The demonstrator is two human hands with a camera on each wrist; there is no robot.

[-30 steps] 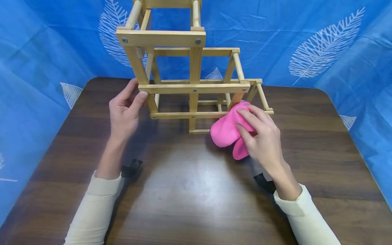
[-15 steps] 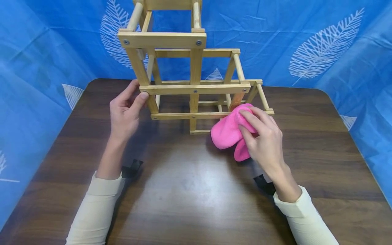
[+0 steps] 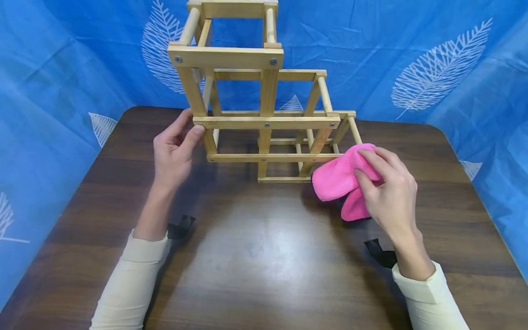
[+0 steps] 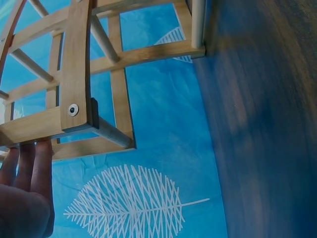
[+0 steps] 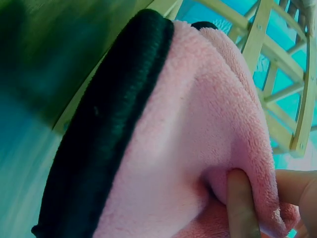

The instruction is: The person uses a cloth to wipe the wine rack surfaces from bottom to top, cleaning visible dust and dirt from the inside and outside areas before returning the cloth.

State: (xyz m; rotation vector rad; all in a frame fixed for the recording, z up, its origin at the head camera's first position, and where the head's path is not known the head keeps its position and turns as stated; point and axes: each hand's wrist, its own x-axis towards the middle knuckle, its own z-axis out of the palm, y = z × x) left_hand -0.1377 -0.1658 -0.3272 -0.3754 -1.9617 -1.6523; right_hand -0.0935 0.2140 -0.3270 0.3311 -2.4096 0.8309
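A tiered wooden rack [image 3: 267, 123] of slats, dowels and screws stands on the dark table towards the back. My left hand [image 3: 174, 149] grips its left upright, thumb on the front near the end of a crossbar. In the left wrist view, fingers of the left hand [image 4: 30, 183] touch the rack's bar [image 4: 32, 127]. My right hand [image 3: 389, 188] pinches a folded pink cloth [image 3: 336, 178] at the rack's lower right end, covering the end of a slat there. In the right wrist view the fuzzy cloth [image 5: 183, 124] shows a black edging; a finger and thumb press into its fold.
The brown wood-grain table [image 3: 255, 256] reaches forward from the rack and out to both sides. Behind it hangs a blue sheet [image 3: 354, 55] with white leaf prints. Black straps [image 3: 381, 254] hang near each wrist.
My right hand has moved to the right with the pink cloth, from the rack's upright to its right end. The left hand keeps its grip; the whole view has shifted slightly.
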